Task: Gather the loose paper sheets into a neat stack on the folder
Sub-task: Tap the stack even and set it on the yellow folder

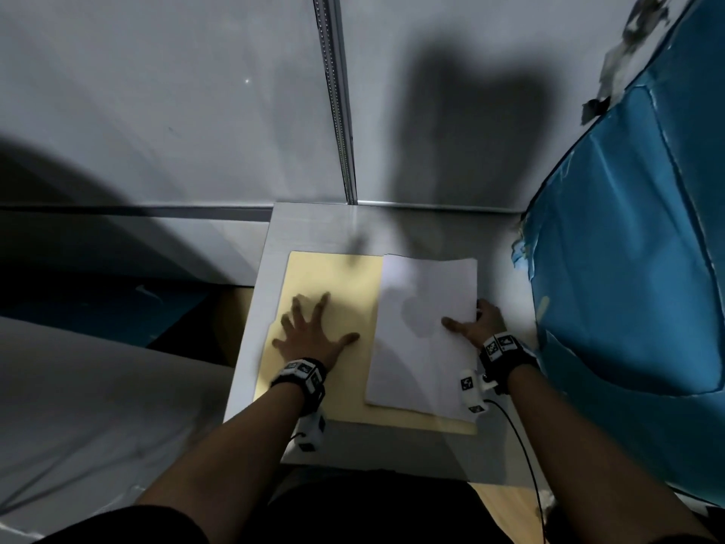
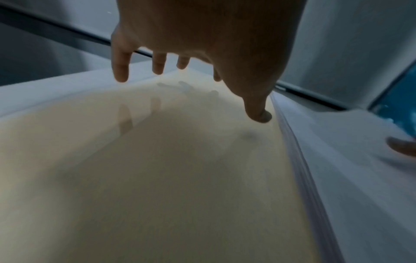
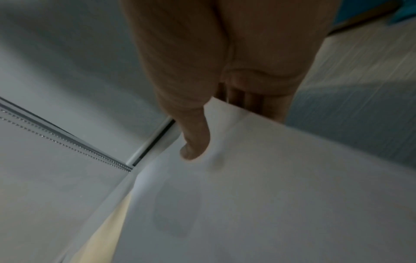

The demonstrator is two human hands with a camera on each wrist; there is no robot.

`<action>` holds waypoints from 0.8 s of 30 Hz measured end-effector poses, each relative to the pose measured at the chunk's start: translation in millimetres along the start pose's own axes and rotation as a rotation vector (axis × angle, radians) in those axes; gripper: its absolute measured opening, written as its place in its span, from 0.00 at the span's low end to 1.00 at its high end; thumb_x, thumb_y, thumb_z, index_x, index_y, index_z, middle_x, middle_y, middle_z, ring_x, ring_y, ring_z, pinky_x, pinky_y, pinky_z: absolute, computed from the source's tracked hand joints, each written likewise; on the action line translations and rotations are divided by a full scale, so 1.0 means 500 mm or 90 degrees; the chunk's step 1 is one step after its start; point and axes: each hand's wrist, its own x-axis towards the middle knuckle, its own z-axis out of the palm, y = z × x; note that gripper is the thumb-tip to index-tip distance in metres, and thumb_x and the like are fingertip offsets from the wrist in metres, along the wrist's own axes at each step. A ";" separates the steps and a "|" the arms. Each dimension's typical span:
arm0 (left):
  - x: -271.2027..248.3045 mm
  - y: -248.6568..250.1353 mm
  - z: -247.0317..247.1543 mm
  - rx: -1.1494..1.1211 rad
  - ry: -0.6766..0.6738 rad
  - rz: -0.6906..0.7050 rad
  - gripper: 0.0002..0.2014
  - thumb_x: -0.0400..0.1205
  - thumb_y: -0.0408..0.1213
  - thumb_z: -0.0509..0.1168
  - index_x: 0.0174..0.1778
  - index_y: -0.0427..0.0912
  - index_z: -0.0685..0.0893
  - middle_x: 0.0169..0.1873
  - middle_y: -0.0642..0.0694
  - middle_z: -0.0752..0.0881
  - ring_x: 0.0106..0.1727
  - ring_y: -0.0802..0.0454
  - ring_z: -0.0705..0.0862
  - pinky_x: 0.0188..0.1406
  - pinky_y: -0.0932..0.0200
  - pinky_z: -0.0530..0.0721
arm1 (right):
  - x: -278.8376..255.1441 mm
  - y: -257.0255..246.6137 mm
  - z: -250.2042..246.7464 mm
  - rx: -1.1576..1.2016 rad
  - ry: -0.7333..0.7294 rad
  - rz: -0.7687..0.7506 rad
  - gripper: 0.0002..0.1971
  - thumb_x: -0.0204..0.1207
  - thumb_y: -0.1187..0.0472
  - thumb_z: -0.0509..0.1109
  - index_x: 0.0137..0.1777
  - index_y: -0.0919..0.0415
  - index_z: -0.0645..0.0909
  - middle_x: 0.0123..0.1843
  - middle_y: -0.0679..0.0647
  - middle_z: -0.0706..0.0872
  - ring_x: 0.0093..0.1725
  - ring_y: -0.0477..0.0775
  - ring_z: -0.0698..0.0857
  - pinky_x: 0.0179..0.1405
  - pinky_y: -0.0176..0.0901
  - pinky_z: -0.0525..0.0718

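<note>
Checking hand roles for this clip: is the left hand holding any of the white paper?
No, the left hand lies spread flat on the bare folder, while the right hand pinches the paper.

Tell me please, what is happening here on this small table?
A person is gathering white paper sheets on an open cream-yellow card folder lying on a small grey table. The left hand is spread flat over the folder's left half. The right hand pinches the stack's right edge, thumb on top, fingers underneath. The stack covers the folder's right half.
</note>
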 end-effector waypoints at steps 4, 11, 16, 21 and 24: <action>0.039 -0.032 -0.040 -0.015 0.118 -0.113 0.59 0.65 0.76 0.78 0.87 0.56 0.60 0.84 0.40 0.65 0.82 0.32 0.69 0.70 0.26 0.78 | 0.009 0.011 -0.016 -0.077 0.114 -0.004 0.26 0.67 0.60 0.84 0.64 0.66 0.84 0.60 0.63 0.90 0.57 0.64 0.89 0.59 0.50 0.87; 0.083 -0.096 -0.049 -0.087 0.076 -0.237 0.75 0.48 0.75 0.86 0.84 0.37 0.62 0.77 0.35 0.71 0.78 0.32 0.73 0.73 0.32 0.81 | -0.030 0.023 0.011 -0.107 0.109 -0.006 0.30 0.62 0.59 0.87 0.62 0.68 0.82 0.60 0.64 0.85 0.57 0.65 0.86 0.57 0.51 0.86; 0.078 -0.099 -0.054 -0.137 0.051 -0.228 0.72 0.52 0.69 0.89 0.87 0.39 0.64 0.80 0.37 0.74 0.83 0.33 0.71 0.77 0.36 0.77 | -0.053 0.037 0.020 -0.106 0.105 -0.036 0.32 0.62 0.63 0.87 0.68 0.61 0.81 0.64 0.65 0.77 0.59 0.65 0.83 0.64 0.56 0.85; 0.067 -0.092 -0.097 -0.140 0.015 -0.110 0.48 0.72 0.69 0.79 0.79 0.38 0.77 0.74 0.36 0.83 0.76 0.33 0.80 0.74 0.42 0.82 | -0.046 0.033 0.020 -0.092 0.134 0.030 0.37 0.62 0.53 0.87 0.70 0.64 0.79 0.63 0.66 0.81 0.60 0.65 0.83 0.63 0.57 0.85; 0.057 -0.079 -0.150 -0.250 0.020 -0.044 0.47 0.78 0.75 0.69 0.78 0.36 0.82 0.73 0.34 0.86 0.75 0.32 0.84 0.75 0.40 0.84 | -0.038 0.013 0.012 -0.040 0.178 0.097 0.28 0.72 0.51 0.81 0.64 0.70 0.82 0.62 0.68 0.87 0.60 0.67 0.86 0.62 0.53 0.86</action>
